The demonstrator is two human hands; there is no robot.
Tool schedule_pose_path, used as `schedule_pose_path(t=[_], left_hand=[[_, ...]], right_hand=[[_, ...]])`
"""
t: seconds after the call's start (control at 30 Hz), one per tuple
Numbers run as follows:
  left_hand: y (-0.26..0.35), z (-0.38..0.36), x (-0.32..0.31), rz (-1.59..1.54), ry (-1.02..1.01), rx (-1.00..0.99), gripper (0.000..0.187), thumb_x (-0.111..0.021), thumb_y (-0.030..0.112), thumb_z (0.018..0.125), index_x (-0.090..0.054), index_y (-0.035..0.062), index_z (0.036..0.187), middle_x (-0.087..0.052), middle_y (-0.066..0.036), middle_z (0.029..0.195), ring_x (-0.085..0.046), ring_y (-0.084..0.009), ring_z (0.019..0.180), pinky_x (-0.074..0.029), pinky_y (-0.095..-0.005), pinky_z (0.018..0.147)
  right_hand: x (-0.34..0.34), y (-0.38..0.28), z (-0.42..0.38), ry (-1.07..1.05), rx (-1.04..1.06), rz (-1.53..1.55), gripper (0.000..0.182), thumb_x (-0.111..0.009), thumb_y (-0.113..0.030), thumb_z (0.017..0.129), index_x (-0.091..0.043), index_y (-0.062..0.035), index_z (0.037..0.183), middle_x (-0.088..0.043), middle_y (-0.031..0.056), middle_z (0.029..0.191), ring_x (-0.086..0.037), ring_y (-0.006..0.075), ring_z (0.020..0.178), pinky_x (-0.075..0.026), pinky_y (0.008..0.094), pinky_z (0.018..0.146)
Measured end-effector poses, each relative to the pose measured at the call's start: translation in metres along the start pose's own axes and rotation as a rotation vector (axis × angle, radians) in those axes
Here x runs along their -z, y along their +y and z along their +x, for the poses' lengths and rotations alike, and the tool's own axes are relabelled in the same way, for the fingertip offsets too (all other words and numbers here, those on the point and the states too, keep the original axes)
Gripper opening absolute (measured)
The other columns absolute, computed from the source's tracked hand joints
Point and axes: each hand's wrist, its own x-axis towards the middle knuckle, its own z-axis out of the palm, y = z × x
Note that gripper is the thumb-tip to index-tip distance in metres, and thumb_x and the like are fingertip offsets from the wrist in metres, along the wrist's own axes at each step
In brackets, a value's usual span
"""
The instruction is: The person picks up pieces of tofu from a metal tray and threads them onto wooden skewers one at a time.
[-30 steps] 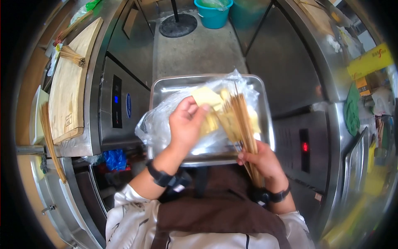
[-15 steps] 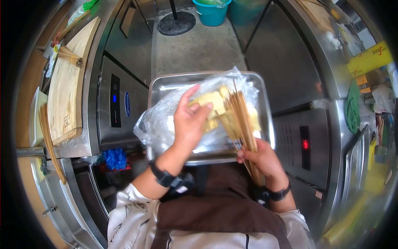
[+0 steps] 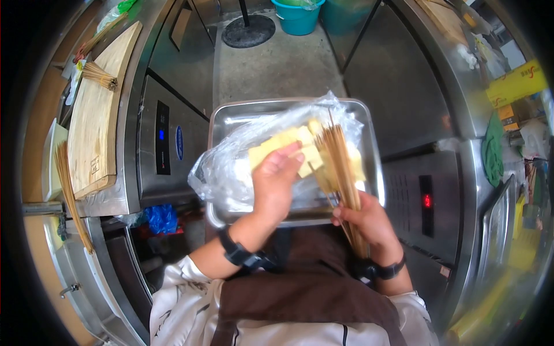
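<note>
My right hand (image 3: 372, 224) is wrapped around a thick bundle of thin wooden skewers (image 3: 340, 164), points upward, with a few splayed to the left. My left hand (image 3: 276, 179) is over flat pale-yellow food pieces (image 3: 277, 143), its thumb and fingertips close together. Whether a piece is between them is hard to see. The yellow pieces lie on a crumpled clear plastic bag (image 3: 222, 164), inside a rectangular metal tray (image 3: 376, 173) in front of my body. Some pieces are partly hidden behind the skewers and my left hand.
Steel cabinets flank me, the left one topped by a wooden board (image 3: 95, 144) with a skewer bundle (image 3: 99, 76). Another bundle (image 3: 72, 199) leans at far left. A teal bucket (image 3: 297, 20) and a round black base (image 3: 248, 32) stand on the floor ahead.
My left hand has moved slightly right and down, and its raised index finger has come down toward the thumb over the yellow pieces. My right hand keeps the skewers in nearly the same place.
</note>
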Motion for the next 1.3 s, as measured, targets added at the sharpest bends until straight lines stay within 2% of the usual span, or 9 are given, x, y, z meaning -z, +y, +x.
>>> schedule_pose_path(t=[0.13, 0.23, 0.33, 0.43, 0.53, 0.63, 0.93, 1.03, 1.3], left_hand=[[0.006, 0.001, 0.001, -0.010, -0.016, -0.027, 0.037, -0.058, 0.003, 0.089, -0.049, -0.0019, 0.125, -0.062, -0.010, 0.108, -0.060, -0.0120, 0.092, -0.049, -0.0258, 0.079], [0.016, 0.006, -0.005, -0.209, 0.011, -0.035, 0.035, -0.061, 0.003, 0.085, -0.053, -0.0018, 0.119, -0.063, -0.006, 0.096, -0.056, -0.0073, 0.079, -0.043, -0.0188, 0.064], [0.026, 0.006, -0.014, -0.270, 0.087, 0.024, 0.027, -0.062, 0.003, 0.085, -0.056, -0.0015, 0.111, -0.064, -0.007, 0.093, -0.057, -0.0071, 0.077, -0.043, -0.0192, 0.061], [0.016, 0.018, 0.003, -0.223, -0.003, -0.007, 0.023, -0.059, 0.003, 0.088, -0.055, 0.0007, 0.110, -0.065, -0.009, 0.100, -0.061, -0.0134, 0.090, -0.048, -0.0284, 0.080], [0.012, 0.021, 0.006, -0.209, -0.026, -0.056, 0.017, -0.060, 0.003, 0.088, -0.056, 0.0013, 0.104, -0.065, -0.009, 0.097, -0.062, -0.0141, 0.088, -0.049, -0.0288, 0.079], [0.014, 0.016, 0.000, -0.176, 0.032, -0.076, 0.015, -0.062, 0.004, 0.085, -0.058, 0.0019, 0.099, -0.064, -0.006, 0.089, -0.058, -0.0081, 0.077, -0.045, -0.0202, 0.064], [-0.004, -0.005, 0.000, -0.020, -0.139, -0.118, 0.033, -0.059, -0.004, 0.086, -0.044, 0.0013, 0.115, -0.064, -0.015, 0.101, -0.062, -0.0157, 0.090, -0.052, -0.0287, 0.076], [-0.005, -0.009, 0.000, -0.016, -0.160, -0.060, 0.034, -0.058, -0.005, 0.085, -0.044, 0.0010, 0.116, -0.064, -0.014, 0.101, -0.062, -0.0151, 0.088, -0.052, -0.0274, 0.076], [-0.002, -0.015, -0.002, 0.067, -0.181, 0.021, 0.033, -0.060, 0.003, 0.087, -0.045, 0.0010, 0.117, -0.065, -0.008, 0.090, -0.058, -0.0081, 0.075, -0.045, -0.0202, 0.060]], right_hand=[[0.002, 0.001, 0.001, -0.012, 0.001, -0.004, 0.019, -0.065, 0.003, 0.081, -0.056, 0.0022, 0.098, -0.059, 0.0031, 0.076, -0.059, 0.0111, 0.067, -0.048, 0.0243, 0.064], [0.002, 0.001, 0.000, -0.016, 0.008, -0.006, 0.017, -0.064, 0.003, 0.081, -0.056, 0.0020, 0.096, -0.059, 0.0030, 0.075, -0.058, 0.0111, 0.067, -0.048, 0.0243, 0.064], [0.002, 0.000, 0.000, -0.021, 0.005, -0.013, 0.015, -0.064, 0.003, 0.081, -0.056, 0.0015, 0.094, -0.058, 0.0028, 0.075, -0.058, 0.0110, 0.067, -0.048, 0.0245, 0.064], [0.003, 0.001, 0.001, -0.029, 0.006, -0.004, 0.015, -0.064, 0.003, 0.081, -0.056, 0.0010, 0.093, -0.058, 0.0026, 0.075, -0.058, 0.0110, 0.067, -0.048, 0.0246, 0.064], [0.002, 0.001, 0.001, -0.023, 0.010, -0.009, 0.015, -0.064, 0.003, 0.081, -0.056, 0.0010, 0.093, -0.058, 0.0025, 0.075, -0.058, 0.0111, 0.067, -0.048, 0.0246, 0.064], [-0.001, -0.001, 0.000, -0.005, 0.009, -0.012, 0.016, -0.064, 0.003, 0.081, -0.056, 0.0014, 0.095, -0.058, 0.0027, 0.075, -0.058, 0.0111, 0.067, -0.048, 0.0246, 0.063], [0.001, 0.000, -0.001, -0.002, 0.007, -0.002, 0.020, -0.064, 0.003, 0.081, -0.056, 0.0030, 0.100, -0.059, 0.0031, 0.076, -0.058, 0.0112, 0.067, -0.048, 0.0246, 0.064], [0.002, 0.000, -0.001, -0.001, 0.007, 0.019, 0.022, -0.064, 0.003, 0.081, -0.057, 0.0035, 0.101, -0.059, 0.0030, 0.077, -0.058, 0.0112, 0.067, -0.048, 0.0245, 0.064], [0.004, 0.001, 0.000, -0.019, 0.009, -0.015, 0.022, -0.064, 0.003, 0.081, -0.057, 0.0037, 0.101, -0.058, 0.0033, 0.078, -0.058, 0.0122, 0.068, -0.048, 0.0253, 0.065]])
